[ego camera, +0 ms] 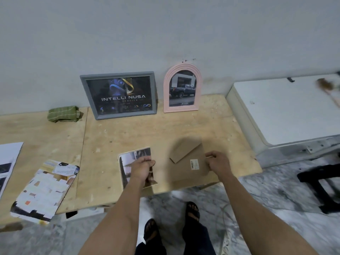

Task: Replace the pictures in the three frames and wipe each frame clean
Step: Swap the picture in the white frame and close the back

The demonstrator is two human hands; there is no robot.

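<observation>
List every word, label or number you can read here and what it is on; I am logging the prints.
"INTELLI NUSA": large white letters on the dark poster in the grey rectangular frame.
Small line beneath it: seems to read "SERVICE", blurred.
Caption under the truck in the pink arched frame: too small.
White sticker on the brown cardboard backing: unreadable.
Collage print at left: too blurred.

dim, flat indoor light | soft motion blur | wide-angle edge bending
</observation>
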